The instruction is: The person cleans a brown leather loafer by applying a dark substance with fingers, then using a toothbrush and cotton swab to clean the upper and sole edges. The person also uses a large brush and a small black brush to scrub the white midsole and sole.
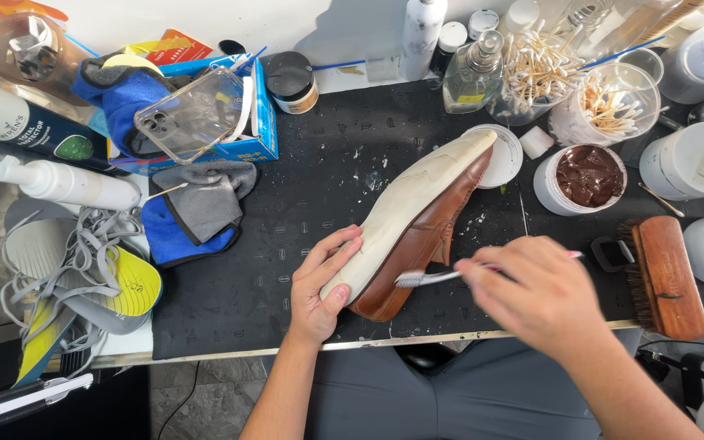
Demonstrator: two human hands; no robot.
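A brown leather shoe [437,220] lies on its side on the black mat [287,244], its pale sole [417,191] turned up. My left hand [319,281] grips the heel end, thumb on the sole's edge. My right hand [543,293] holds a toothbrush [425,278], whose bristled head touches the brown leather near the heel. An open white jar of dark brown polish [584,178] stands right of the shoe's toe, with a white lid [508,155] beside the toe.
A wooden brush [666,277] lies at the right. Jars of cotton swabs [539,73], bottles and white tubs line the back. At the left sit grey and blue cloths [197,212], a clear phone case [193,110], a spray bottle [67,183], and insoles with grey laces [83,277].
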